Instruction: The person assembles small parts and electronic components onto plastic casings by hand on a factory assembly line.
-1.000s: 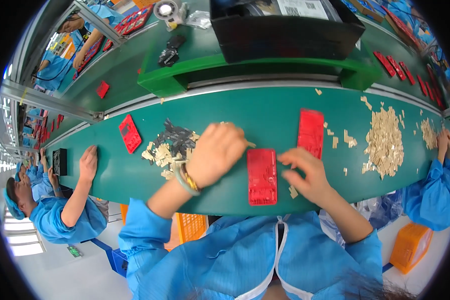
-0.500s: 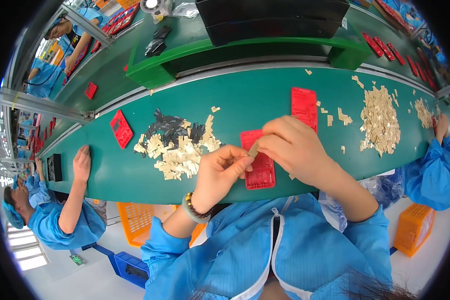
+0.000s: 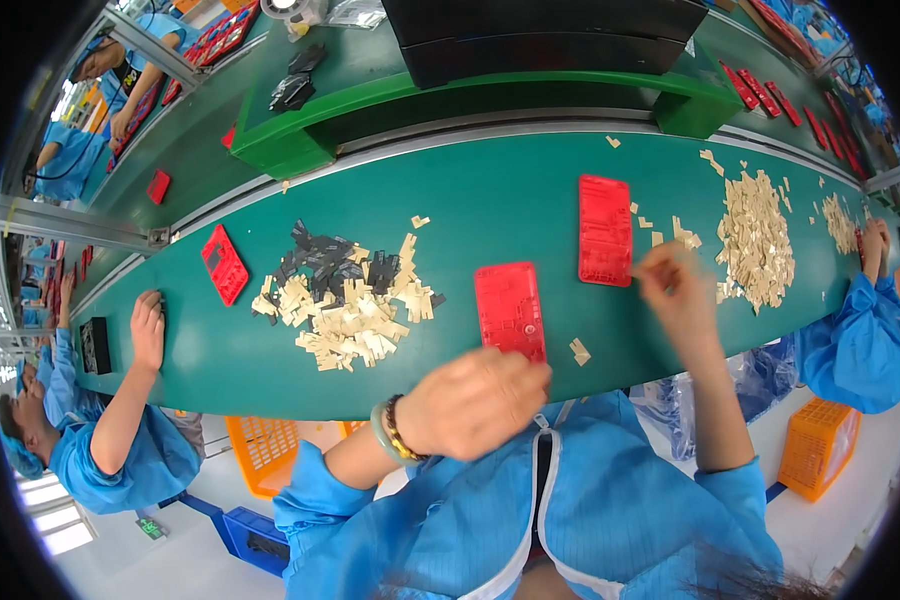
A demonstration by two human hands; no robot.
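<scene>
We look down past a blue jacket [image 3: 450,500] at a green surface [image 3: 530,210], where a nearer red case [image 3: 508,305] lies flat just in front of the body, its moulded recesses facing up. Over its lower end we see the left hand [image 3: 480,403], knuckles up and fingers curled, with beaded and pale green bracelets [image 3: 395,428] at the wrist; we cannot tell whether it grasps anything or touches the case. The right hand [image 3: 678,295] is blurred, its fingers bent and drawn together just beside the lower right corner of a second red case [image 3: 605,232], which lies farther away and to the right; whether it pinches something, we cannot tell. Between the hands we find one loose beige piece [image 3: 579,351]. To the left spreads a heap of small beige strips [image 3: 345,335], with black strips [image 3: 315,255] mostly along its far side, and beyond that lies a third red case [image 3: 224,265], tilted. On the right we see a larger beige pile [image 3: 760,240]. At the back, a black box [image 3: 540,45] sits on a raised green stand [image 3: 370,105]. At far left, a co-worker's hand [image 3: 148,330] rests on the surface.
</scene>
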